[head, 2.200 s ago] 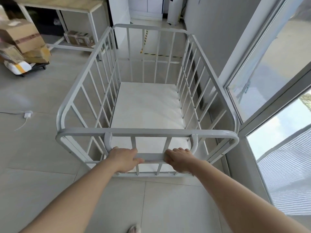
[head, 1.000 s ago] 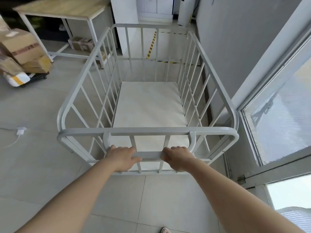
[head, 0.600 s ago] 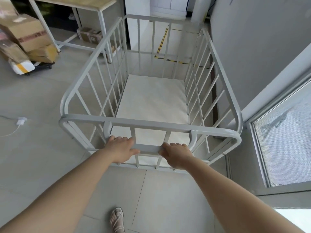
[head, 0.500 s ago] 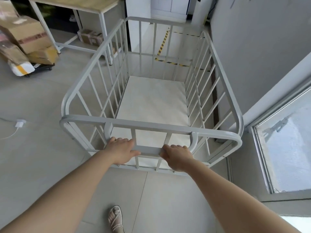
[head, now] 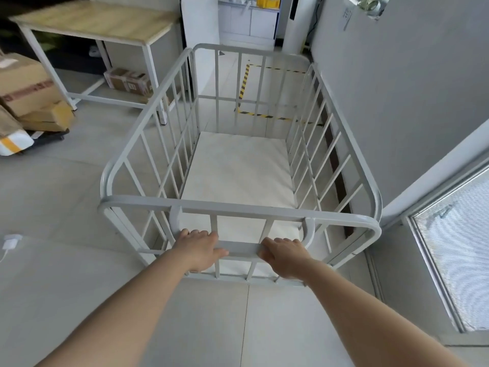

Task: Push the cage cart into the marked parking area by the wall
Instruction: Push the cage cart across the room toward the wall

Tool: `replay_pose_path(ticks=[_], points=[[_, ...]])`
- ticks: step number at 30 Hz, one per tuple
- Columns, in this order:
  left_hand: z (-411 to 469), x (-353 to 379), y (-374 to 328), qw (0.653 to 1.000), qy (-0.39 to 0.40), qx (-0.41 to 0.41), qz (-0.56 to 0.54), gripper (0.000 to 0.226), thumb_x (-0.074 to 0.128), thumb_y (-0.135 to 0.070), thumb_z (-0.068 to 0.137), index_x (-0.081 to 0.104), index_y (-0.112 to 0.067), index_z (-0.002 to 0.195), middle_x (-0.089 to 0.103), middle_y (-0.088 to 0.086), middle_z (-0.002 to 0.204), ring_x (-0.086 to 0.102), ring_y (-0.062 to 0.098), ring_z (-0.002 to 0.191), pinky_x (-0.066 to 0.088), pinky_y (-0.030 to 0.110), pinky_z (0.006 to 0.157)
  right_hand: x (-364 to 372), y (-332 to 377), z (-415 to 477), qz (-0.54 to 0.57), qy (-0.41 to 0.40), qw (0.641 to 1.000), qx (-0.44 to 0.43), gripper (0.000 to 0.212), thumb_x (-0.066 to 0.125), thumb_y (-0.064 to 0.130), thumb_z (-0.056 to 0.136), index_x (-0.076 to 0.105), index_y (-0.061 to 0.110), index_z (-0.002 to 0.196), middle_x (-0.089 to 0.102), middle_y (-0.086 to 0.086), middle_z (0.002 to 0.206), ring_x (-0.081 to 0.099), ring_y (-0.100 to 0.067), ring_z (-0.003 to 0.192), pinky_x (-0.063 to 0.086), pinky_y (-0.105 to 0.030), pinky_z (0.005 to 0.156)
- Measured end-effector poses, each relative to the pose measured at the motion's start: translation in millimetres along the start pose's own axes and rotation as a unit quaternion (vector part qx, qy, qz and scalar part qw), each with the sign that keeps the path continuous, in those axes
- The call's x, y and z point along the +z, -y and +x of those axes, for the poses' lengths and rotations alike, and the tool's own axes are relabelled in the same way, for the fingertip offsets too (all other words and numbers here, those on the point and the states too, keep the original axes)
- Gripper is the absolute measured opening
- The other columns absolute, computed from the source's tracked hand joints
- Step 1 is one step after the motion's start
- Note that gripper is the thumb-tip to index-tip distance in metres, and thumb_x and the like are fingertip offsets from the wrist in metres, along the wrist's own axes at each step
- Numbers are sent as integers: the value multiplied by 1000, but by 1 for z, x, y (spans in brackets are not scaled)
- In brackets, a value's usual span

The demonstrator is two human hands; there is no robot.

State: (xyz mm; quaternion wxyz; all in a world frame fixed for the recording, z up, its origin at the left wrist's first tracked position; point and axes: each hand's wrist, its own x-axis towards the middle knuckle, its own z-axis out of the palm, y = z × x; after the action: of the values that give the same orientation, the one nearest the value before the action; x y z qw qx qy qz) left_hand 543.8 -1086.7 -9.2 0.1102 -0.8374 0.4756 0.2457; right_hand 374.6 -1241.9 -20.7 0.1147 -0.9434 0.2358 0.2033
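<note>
Grey plaster wall (head: 397, 83) runs along the right side. White-painted steel cage cart with barred sides and a pale flat deck (head: 238, 168) stands on the grey tiled floor (head: 66, 181), parallel to the wall and just beside it. Parking area outlined in yellow-and-black striped floor tape (head: 244, 80) lies ahead of the cart's far end, against the same wall, seen through the bars; cart deck is short of the tape. Wooden-topped table on a white metal frame (head: 92, 25) sits at left, well apart from the cart, with brown cardboard boxes (head: 23, 86) stacked further left. Low horizontal handle bar (head: 239, 247) spans the cart's near end. Left hand (head: 197, 247) and right hand (head: 284, 256) both wrap it, fingers (head: 275, 241) curled fully over the bar, arms extended.
</note>
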Motion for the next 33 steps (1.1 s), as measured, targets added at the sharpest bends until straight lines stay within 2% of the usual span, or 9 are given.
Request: replay_pose_path(ticks=[6,14,21,33], points=[[32,-22,45,1000,1,4,9,60,24,-59,96,40,-15,133,50,9,134,40,28,128,25,43,105,-19,23,47,12,-4,1000,6,40,23,44,101,45,17,120,59,-10,111,54,-33,107,33,-43,91],[76,-55,102,1000,15,10,19,60,25,-59,96,38,-15,134,48,10,138,39,29,131,24,42,105,-44,49,111,9,-16,1000,1,40,22,45,100,45,17,117,60,-9,108,55,-32,104,31,-42,85],[115,-88,153,1000,24,10,17,53,27,-56,97,41,-14,126,49,9,134,40,27,127,24,40,108,-71,73,173,16,-28,999,-5,39,22,45,101,45,17,116,62,-9,109,56,-32,104,29,-41,82],[191,-135,214,999,24,5,22,49,26,-55,98,42,-17,124,49,8,133,39,26,128,23,40,109,-113,88,266,25,-35,999,10,36,22,44,101,45,18,112,60,-10,107,54,-29,104,29,-41,83]])
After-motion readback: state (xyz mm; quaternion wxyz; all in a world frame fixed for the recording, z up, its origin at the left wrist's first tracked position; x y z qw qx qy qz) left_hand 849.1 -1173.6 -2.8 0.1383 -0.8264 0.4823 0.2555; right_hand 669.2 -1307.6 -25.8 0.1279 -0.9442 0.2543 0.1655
